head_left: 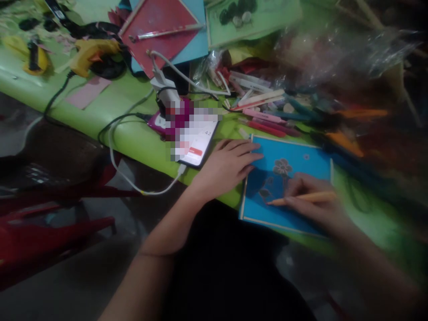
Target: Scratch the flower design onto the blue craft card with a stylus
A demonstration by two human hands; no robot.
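Observation:
A blue board (277, 154) with pale strips along its edges lies on the green table (123, 140). It bears a grey flower (282, 166) and leaf-like shapes (265, 193). My right hand (309, 198) is closed on an orange pen (312, 197), whose tip touches or nearly touches the board near the lower leaf. My left hand (230, 165) lies flat, fingers spread, with its fingertips on the board's left edge. Just left of that hand is a phone (197, 145) with a lit screen and a white cable.
Pens (264, 117) and sticks lie behind the board, with clear plastic (301, 53) beyond. A yellow glue gun (88, 53), a pink paper strip (88, 92), an adapter (167, 91) and cables are at left. A red chair (43, 245) stands below the table.

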